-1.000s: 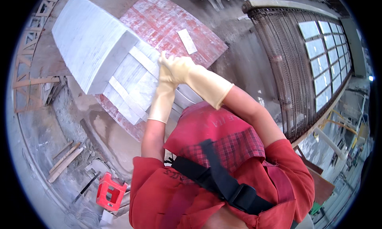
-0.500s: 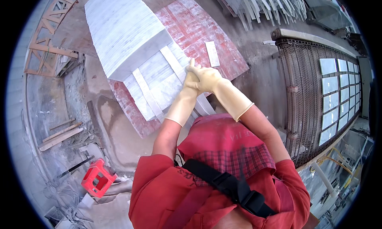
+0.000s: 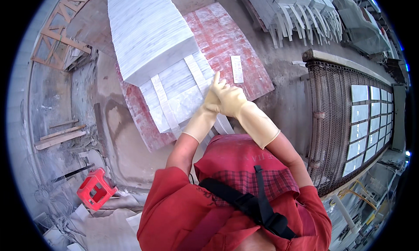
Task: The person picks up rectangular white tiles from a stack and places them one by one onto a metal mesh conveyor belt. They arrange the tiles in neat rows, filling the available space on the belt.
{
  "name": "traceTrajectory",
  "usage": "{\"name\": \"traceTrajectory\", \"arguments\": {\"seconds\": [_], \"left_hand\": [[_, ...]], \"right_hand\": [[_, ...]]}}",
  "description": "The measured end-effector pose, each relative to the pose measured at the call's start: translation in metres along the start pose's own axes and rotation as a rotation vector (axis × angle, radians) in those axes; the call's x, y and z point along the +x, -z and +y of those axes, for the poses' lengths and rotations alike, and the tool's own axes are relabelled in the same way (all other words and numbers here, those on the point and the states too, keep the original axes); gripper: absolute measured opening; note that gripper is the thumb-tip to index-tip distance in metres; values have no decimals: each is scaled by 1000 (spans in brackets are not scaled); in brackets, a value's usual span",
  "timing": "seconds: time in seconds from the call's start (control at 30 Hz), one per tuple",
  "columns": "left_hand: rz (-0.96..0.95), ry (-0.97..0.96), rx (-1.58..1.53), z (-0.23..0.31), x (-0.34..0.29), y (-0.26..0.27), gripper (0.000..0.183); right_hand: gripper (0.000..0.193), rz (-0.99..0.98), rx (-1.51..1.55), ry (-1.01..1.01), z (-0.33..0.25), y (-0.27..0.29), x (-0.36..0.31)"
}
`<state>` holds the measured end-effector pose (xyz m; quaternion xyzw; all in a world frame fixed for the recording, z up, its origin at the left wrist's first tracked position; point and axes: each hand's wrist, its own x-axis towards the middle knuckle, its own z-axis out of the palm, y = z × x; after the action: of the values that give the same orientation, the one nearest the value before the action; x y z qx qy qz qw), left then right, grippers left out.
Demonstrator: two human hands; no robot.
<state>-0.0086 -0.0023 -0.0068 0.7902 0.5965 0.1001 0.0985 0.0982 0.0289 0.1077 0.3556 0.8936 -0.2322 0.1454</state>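
Right hand: the right hand [image 3: 233, 99] is being clasped over the other; whether the fingers are being interlaced cannot be told.
Left hand: the left hand [image 3: 213, 95] is being partly covered, one finger, apparently its own, being pointed toward twelve; its hidden curl cannot be told.
Cream gloves: the left glove [image 3: 198, 124] is being worn with its cuff at seven, the right glove [image 3: 261, 128] with its cuff at four; no loose object is being seen between them.
Good handling: pressure is probably best being spread from fingertip toward wrist, so that folds are not being trapped or cuffs overstretched.
Slab stack: the grey-white slab stack [image 3: 152, 37] is being borne at ten, near the gloves, on a red-and-white board [image 3: 254, 70].
White strips: two white strips [image 3: 162, 97] are being draped over lower slabs at nine.
Mesh rack: a brown mesh rack [image 3: 329, 133] is being seen well apart, between three and four.
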Motion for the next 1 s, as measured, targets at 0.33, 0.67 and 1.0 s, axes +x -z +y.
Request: {"name": "traceTrajectory", "arguments": {"seconds": [0.33,0.67,1.0], "left_hand": [[-10,-9,51,-2,4,5,20],[304,95,-345,-3,-7,23,25],[579,668,291,-114,-35,139,61]], "right_hand": [[76,-22,441,12,40,-9,17],[69,158,1313,-269,144,-101,-64],[64,194,1163,-807,328,-283,-270]]}}
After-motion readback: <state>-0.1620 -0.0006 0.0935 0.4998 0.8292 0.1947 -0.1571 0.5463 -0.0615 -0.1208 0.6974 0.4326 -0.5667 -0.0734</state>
